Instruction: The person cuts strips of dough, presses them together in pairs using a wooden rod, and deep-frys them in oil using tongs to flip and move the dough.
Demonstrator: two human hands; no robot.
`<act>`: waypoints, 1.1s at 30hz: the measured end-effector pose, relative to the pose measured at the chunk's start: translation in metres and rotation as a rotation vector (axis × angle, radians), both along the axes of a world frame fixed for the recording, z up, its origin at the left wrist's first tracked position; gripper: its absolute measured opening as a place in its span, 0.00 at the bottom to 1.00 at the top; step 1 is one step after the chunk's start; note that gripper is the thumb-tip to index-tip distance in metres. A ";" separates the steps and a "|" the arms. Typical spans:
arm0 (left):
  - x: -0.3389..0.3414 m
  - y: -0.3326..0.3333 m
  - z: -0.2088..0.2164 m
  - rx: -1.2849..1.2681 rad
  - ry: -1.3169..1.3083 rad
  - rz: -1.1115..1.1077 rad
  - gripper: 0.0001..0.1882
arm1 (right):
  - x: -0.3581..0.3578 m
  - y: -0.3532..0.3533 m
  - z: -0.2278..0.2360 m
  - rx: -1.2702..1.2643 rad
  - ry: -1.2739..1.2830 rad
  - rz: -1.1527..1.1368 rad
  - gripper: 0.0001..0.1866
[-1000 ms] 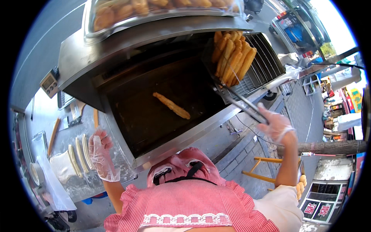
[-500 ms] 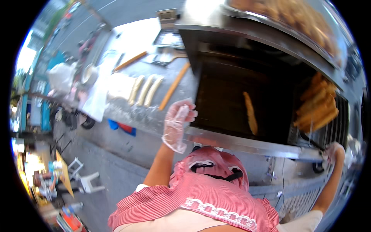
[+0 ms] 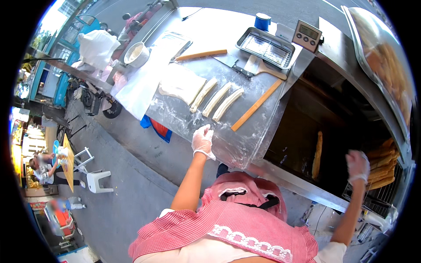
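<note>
My left hand [image 3: 203, 140], in a clear plastic glove, hovers by the front edge of the floured metal worktop [image 3: 175, 115]. Its fingers are curled together with nothing visible in them. Three pale dough strips [image 3: 228, 104] lie beyond it, beside a flat dough slab [image 3: 182, 83]. A slim wooden stick [image 3: 257, 105] rests to their right. My gloved right hand [image 3: 357, 165] is over the right end of the fryer [image 3: 285, 136], near a stack of golden fried dough sticks [image 3: 383, 164]; motion blurs its fingers. One browned dough stick [image 3: 317, 155] floats in the dark oil.
A rolling pin [image 3: 201, 55], a knife [image 3: 241, 70], a wooden-handled brush [image 3: 263, 69] and a wire-racked tray [image 3: 266, 47] occupy the worktop's far part. A timer [image 3: 306, 36] stands by the fryer hood. A white bowl [image 3: 137, 55] sits at left. White stools [image 3: 100, 181] stand on the pavement.
The view has swung left, bringing more of the worktop in. My right hand has left the rack's front corner and come over the fryer. My left hand stays near the worktop's front edge.
</note>
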State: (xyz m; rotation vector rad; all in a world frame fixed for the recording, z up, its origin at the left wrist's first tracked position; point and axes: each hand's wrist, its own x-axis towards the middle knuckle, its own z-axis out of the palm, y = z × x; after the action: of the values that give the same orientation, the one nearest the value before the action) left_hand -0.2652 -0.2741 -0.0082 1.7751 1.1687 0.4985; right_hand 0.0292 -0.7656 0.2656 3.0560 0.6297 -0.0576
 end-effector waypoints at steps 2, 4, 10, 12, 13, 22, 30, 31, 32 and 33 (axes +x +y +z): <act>0.025 0.024 -0.004 0.051 0.148 -0.043 0.18 | -0.002 0.130 -0.051 0.248 0.176 0.121 0.11; 0.036 0.042 -0.020 0.054 0.193 -0.054 0.20 | -0.002 0.257 -0.108 0.402 0.300 0.316 0.13; 0.073 0.047 -0.008 0.014 0.307 -0.145 0.17 | 0.033 0.465 -0.244 0.291 0.540 0.031 0.13; 0.075 0.055 -0.012 0.020 0.311 -0.161 0.15 | 0.036 0.493 -0.249 0.222 0.606 -0.062 0.15; 0.075 0.059 -0.012 0.027 0.315 -0.179 0.14 | 0.035 0.501 -0.249 0.155 0.619 -0.006 0.16; 0.044 0.077 0.001 -0.471 -0.069 -0.131 0.11 | 0.016 0.462 -0.235 0.600 1.012 -0.134 0.11; 0.026 0.074 -0.037 -0.239 0.002 -0.018 0.08 | -0.017 0.440 -0.266 0.526 0.842 0.110 0.09; 0.021 0.078 -0.034 -0.143 0.046 -0.036 0.07 | -0.015 0.439 -0.262 0.454 0.710 0.260 0.10; 0.007 0.089 -0.029 -0.046 0.089 -0.053 0.06 | 0.000 0.421 -0.265 0.543 0.443 0.543 0.09; -0.007 0.104 -0.021 0.055 0.131 -0.070 0.06 | 0.018 0.406 -0.259 0.468 0.243 0.516 0.06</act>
State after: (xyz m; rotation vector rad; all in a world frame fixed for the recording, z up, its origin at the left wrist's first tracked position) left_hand -0.2726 -0.1700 -0.0296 1.9130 1.1874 0.3804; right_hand 0.0476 -0.3596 0.0069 3.2055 1.6378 -0.3149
